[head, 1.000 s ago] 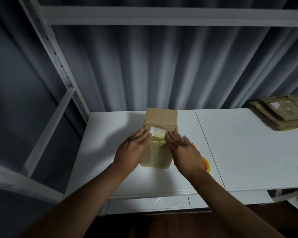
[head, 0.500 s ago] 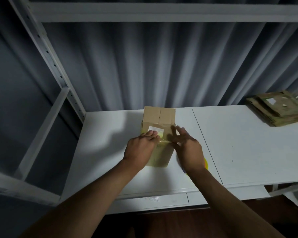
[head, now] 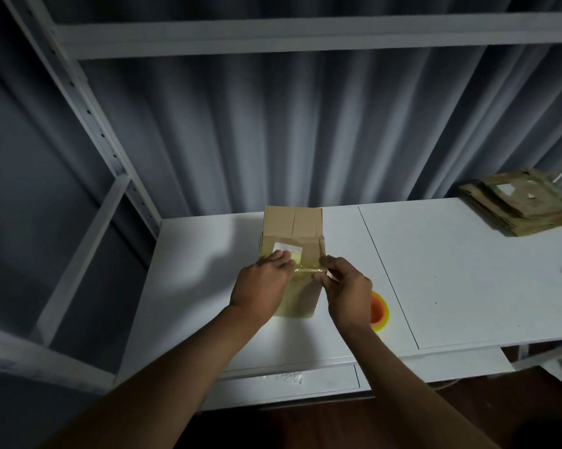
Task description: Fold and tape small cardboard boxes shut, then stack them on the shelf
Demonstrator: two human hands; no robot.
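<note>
Our right hand [head: 346, 288] has curled from flat to pinch the tape [head: 307, 270] while our left hand [head: 262, 283] presses flat-fingered on the box [head: 292, 234], which we judge light, stiff, best gripped by its sides.

No legible text. White label [head: 285, 248] on box [head: 292, 228], just beyond left hand [head: 261, 286] fingertips: blank or too blurred.

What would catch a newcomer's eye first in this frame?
The cardboard box at the middle of the white shelf, with the left hand pressing it and the right hand pinching tape. Then the orange tape roll beside it and flattened cardboard far right.
</note>
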